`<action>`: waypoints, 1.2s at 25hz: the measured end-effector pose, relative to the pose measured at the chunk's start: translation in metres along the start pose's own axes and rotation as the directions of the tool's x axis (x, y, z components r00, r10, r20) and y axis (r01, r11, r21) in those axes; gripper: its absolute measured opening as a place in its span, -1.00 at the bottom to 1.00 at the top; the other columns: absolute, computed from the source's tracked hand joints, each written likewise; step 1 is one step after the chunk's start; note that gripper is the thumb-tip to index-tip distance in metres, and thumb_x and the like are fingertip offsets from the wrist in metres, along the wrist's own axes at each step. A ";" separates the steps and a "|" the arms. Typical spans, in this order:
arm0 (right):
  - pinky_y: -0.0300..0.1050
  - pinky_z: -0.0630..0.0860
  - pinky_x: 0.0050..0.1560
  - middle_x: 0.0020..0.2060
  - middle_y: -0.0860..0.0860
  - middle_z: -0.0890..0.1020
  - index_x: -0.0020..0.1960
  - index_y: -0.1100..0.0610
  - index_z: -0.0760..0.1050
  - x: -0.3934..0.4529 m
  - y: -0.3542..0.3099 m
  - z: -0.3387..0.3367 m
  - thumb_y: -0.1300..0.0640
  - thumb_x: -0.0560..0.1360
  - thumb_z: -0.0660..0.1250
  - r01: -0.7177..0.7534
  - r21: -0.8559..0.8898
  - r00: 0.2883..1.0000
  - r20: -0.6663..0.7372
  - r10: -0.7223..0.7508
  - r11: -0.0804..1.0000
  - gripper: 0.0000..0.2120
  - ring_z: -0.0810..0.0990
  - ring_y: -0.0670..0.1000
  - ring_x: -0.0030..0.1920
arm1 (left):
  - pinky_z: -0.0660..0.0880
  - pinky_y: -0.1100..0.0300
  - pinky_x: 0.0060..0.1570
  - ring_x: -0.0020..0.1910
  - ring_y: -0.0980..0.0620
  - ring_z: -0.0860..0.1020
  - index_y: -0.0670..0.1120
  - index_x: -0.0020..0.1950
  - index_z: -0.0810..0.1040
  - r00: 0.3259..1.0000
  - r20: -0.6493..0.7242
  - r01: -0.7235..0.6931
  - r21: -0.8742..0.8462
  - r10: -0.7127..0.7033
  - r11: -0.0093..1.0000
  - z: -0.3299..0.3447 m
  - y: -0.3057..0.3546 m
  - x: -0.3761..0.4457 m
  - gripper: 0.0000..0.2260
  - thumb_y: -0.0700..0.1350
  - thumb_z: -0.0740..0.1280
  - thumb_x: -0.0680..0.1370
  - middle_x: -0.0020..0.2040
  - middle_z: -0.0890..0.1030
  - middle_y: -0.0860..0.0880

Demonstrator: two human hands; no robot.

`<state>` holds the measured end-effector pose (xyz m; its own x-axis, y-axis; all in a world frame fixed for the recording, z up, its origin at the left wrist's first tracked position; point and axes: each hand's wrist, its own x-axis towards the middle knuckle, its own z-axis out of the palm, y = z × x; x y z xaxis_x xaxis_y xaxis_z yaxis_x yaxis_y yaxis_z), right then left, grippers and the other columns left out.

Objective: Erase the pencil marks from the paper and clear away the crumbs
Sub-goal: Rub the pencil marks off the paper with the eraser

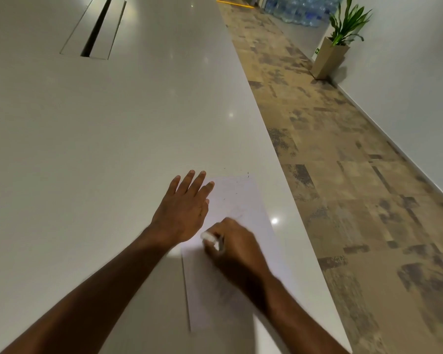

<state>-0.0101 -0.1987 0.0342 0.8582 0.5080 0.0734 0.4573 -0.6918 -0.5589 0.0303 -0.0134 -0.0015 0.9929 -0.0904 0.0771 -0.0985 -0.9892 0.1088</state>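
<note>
White table carries paper near its right edge; left hand flat, fingers spread; right hand pinching an eraser.

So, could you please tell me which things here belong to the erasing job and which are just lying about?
Job: paper; white eraser in the right hand; left hand steadying the sheet; crumbs.
Lying about: potted plant; water bottles; table's cable slot.

Two bare forearms are seen from above, with no sleeves reaching into view. The left hand and the right hand are uncovered. No glove, ring, watch or bracelet is worn. Short, unpainted nails are seen on the left fingertips.
</note>
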 end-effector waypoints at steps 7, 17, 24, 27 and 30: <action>-0.19 0.39 -0.24 -0.33 -0.08 0.59 -0.30 0.06 0.51 0.055 0.046 -0.045 0.03 0.62 0.34 -0.250 -0.027 0.936 -0.262 0.235 0.968 -0.68 0.55 -0.11 -0.28 | 0.17 -0.20 0.54 0.61 -0.17 0.16 -0.02 0.60 0.27 0.999 -0.034 -0.002 0.007 0.002 1.000 0.002 0.000 -0.001 -0.49 0.05 -0.11 0.68 0.63 0.22 -0.12; -0.12 0.51 -0.17 -0.24 -0.09 0.61 -0.20 0.04 0.61 0.050 0.052 -0.051 0.02 0.62 0.37 -0.221 -0.004 0.945 -0.249 0.213 0.975 -0.76 0.56 -0.12 -0.23 | 0.19 -0.20 0.53 0.60 -0.18 0.19 -0.03 0.59 0.29 0.999 -0.052 -0.005 0.015 0.006 1.000 0.005 -0.001 -0.001 -0.52 0.03 -0.05 0.68 0.62 0.25 -0.12; -0.13 0.45 -0.21 -0.27 -0.10 0.60 -0.24 0.01 0.56 0.038 0.045 -0.039 0.00 0.61 0.35 -0.145 -0.029 0.983 -0.119 0.140 0.989 -0.74 0.53 -0.11 -0.24 | 0.13 -0.18 0.56 0.62 -0.16 0.14 -0.02 0.61 0.25 0.999 -0.046 -0.001 0.005 0.002 1.000 0.003 0.000 -0.001 -0.51 0.03 -0.07 0.69 0.63 0.21 -0.11; -0.14 0.40 -0.23 -0.30 -0.06 0.56 -0.30 0.02 0.48 0.051 0.052 -0.050 0.06 0.62 0.35 -0.187 -0.050 0.965 -0.199 0.174 0.981 -0.69 0.50 -0.10 -0.28 | 0.09 -0.16 0.57 0.63 -0.14 0.10 0.00 0.62 0.23 0.999 -0.035 0.006 -0.005 -0.006 1.000 0.002 0.001 0.000 -0.50 0.05 -0.10 0.69 0.65 0.17 -0.09; -0.16 0.50 -0.16 -0.18 -0.03 0.61 -0.12 0.06 0.62 -0.002 0.012 -0.005 0.04 0.61 0.39 0.057 -0.054 0.996 0.079 -0.052 0.997 -0.84 0.55 -0.05 -0.20 | 0.05 -0.15 0.58 0.64 -0.12 0.05 0.02 0.63 0.19 1.000 -0.026 0.015 -0.014 -0.015 1.000 0.003 0.001 0.000 -0.48 0.06 -0.14 0.68 0.66 0.12 -0.07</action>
<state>-0.0050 -0.2104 0.0316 0.8120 0.5825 0.0370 0.5171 -0.6886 -0.5083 0.0301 -0.0146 -0.0045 0.9923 -0.0723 0.1009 -0.0846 -0.9887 0.1237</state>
